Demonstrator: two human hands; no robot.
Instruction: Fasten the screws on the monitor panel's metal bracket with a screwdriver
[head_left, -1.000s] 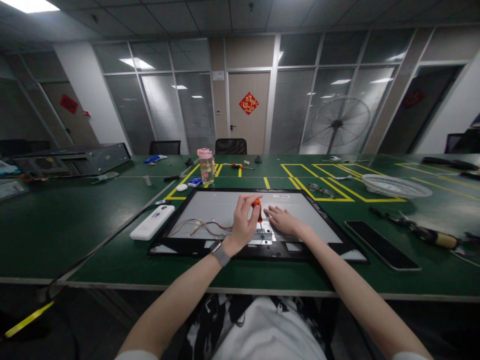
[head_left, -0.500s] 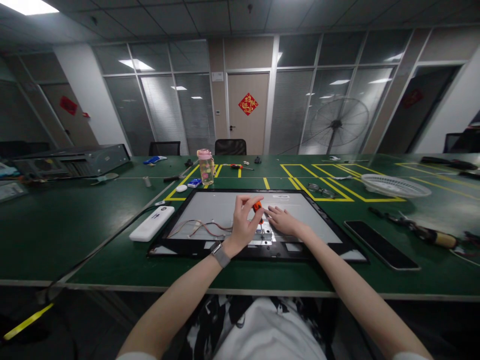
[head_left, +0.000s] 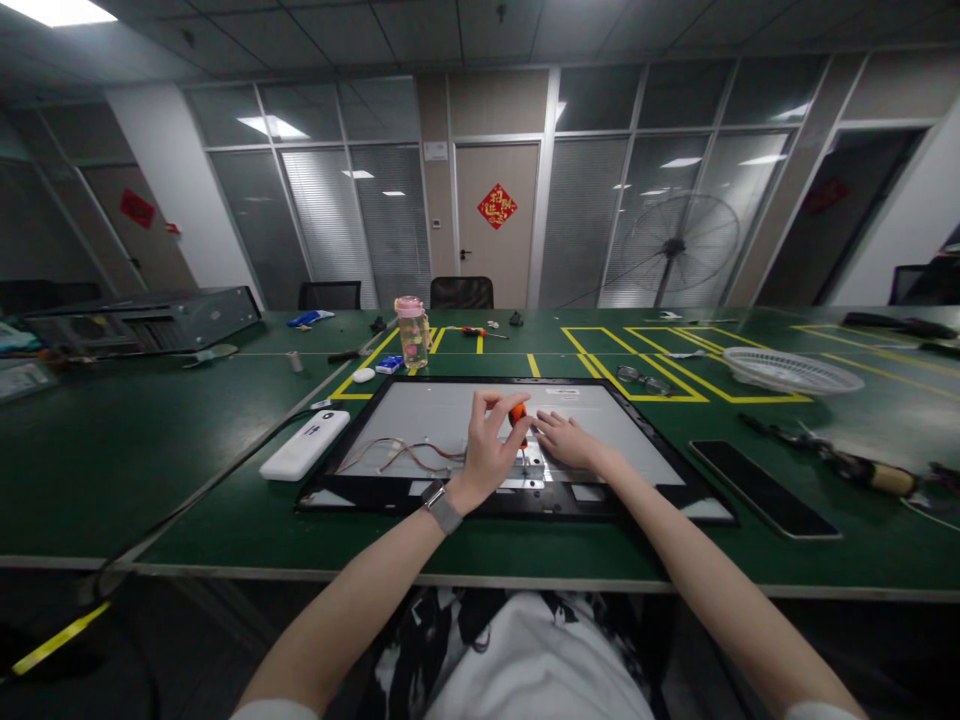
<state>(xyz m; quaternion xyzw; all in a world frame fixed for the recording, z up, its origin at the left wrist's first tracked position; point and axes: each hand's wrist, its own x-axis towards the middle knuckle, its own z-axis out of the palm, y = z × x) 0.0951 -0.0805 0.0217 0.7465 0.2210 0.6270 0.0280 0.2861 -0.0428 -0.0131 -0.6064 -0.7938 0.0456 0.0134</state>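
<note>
Over the panel [head_left: 409,410], the left hand [head_left: 489,447] pinched a light-looking, orange-handled screwdriver [head_left: 517,411] above the panel's metal bracket [head_left: 533,470]; the right hand [head_left: 568,441] lay flat, holding nothing. The panel (probably fragile) seemed best taken by its black rim [head_left: 487,502].

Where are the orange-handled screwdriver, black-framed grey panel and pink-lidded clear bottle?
Orange-handled screwdriver [head_left: 517,411], head view: handle.
Black-framed grey panel [head_left: 427,415], head view: bare face.
Pink-lidded clear bottle [head_left: 413,338], head view: body.
</note>
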